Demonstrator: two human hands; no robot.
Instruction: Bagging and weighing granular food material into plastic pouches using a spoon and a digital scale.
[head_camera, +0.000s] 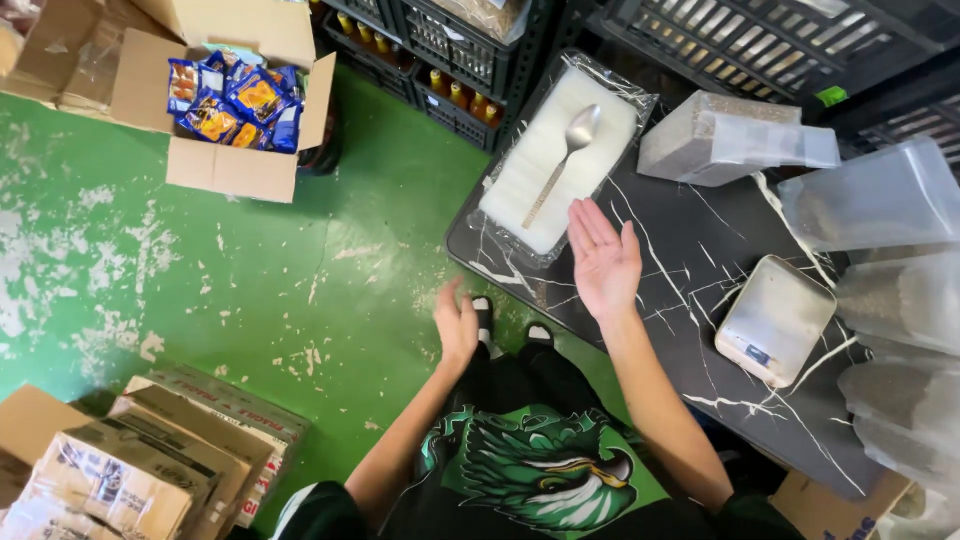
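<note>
My right hand (603, 262) is open, palm up, over the near edge of a black marble-patterned table (690, 260), holding nothing. My left hand (457, 325) hangs open over the green floor, just off the table's corner, also holding nothing. Just beyond my right hand lies a clear-wrapped stack of white bags (558, 155) with a metal spoon (565, 160) resting on top. A small plastic-covered scale (775, 320) sits on the table to the right of my right forearm.
Clear bags filled with grain-like contents (730, 138) line the table's far and right sides. Dark crates with bottles (450, 60) stand behind. An open cardboard box of blue snack packets (232, 100) sits on the floor at left; more cartons (150, 460) at lower left.
</note>
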